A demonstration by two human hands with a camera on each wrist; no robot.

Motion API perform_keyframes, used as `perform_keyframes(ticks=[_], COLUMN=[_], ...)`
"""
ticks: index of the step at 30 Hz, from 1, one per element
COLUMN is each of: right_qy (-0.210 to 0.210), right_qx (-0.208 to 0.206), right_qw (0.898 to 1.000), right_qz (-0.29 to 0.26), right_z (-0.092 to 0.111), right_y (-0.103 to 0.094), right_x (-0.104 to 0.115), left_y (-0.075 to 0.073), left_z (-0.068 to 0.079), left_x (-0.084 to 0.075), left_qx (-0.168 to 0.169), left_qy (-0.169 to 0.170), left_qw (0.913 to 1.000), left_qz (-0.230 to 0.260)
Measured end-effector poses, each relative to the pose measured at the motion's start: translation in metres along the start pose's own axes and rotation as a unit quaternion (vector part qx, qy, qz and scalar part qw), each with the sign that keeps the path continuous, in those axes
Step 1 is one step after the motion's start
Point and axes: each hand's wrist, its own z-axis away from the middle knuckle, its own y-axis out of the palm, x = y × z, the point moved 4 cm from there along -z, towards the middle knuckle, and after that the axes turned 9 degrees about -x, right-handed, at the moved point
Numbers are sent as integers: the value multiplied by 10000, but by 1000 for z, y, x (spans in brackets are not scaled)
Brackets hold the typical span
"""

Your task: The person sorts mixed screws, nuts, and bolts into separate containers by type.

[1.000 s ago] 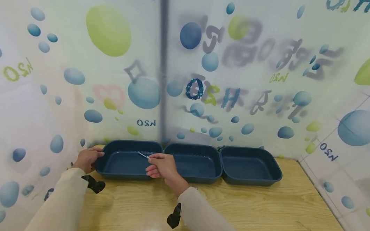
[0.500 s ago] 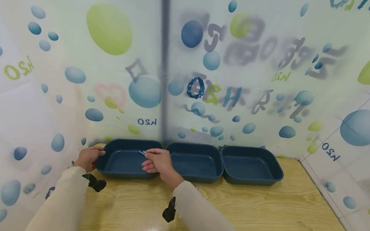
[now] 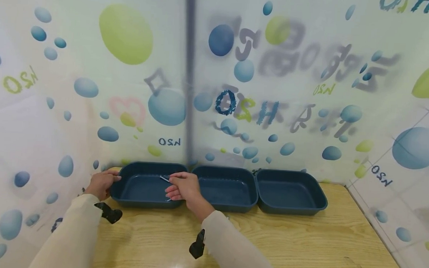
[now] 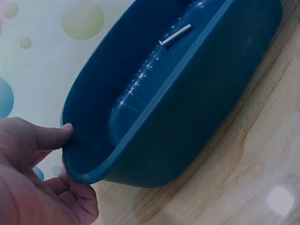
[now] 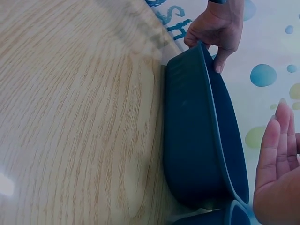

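Note:
My left hand (image 3: 102, 185) grips the left end of the leftmost dark blue bin (image 4: 140, 140), thumb over its rim and fingers outside. On the bin's floor, in the left wrist view, lies a smooth silver pin with a flat head (image 4: 176, 36), like a bolt, near the back wall. My right hand (image 3: 186, 188) is over the bin's right part, thumb and index fingertip together right beside the pin (image 3: 165, 178) in the head view. A second silver bit (image 3: 169, 199) peeks out below its lower fingers, which look extended in the right wrist view. I cannot tell whether the pinch holds anything.
Two more blue bins, a middle one (image 3: 219, 207) and a right one (image 3: 290, 210), continue the row side by side. All stand at the back of the wooden table (image 3: 303, 252), against a sheet (image 3: 213, 150) printed with coloured bubbles. A small silver glint (image 3: 228, 217) shows beside my right sleeve.
My right hand has moved slightly left and up over the left bin. A second silver bit now shows below its fingers. My left hand stays on the rim.

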Motion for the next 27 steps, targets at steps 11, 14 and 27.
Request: perform_keyframes(ticks=[11,14,27], right_qy=[30,44,-49], right_qx=[16,16,73], right_qw=[9999,9999,9992], right_qz=[-110,-152,-378], right_z=[2,2,12], right_y=[-8,-12,-37], right_x=[1,3,22], left_y=[-1,-1,-1], left_z=[1,3,4], left_x=[0,-1,-1], left_qx=[7,56,64], left_qy=[72,119,115], left_qw=[9999,9999,9999], left_qz=[96,72,29])
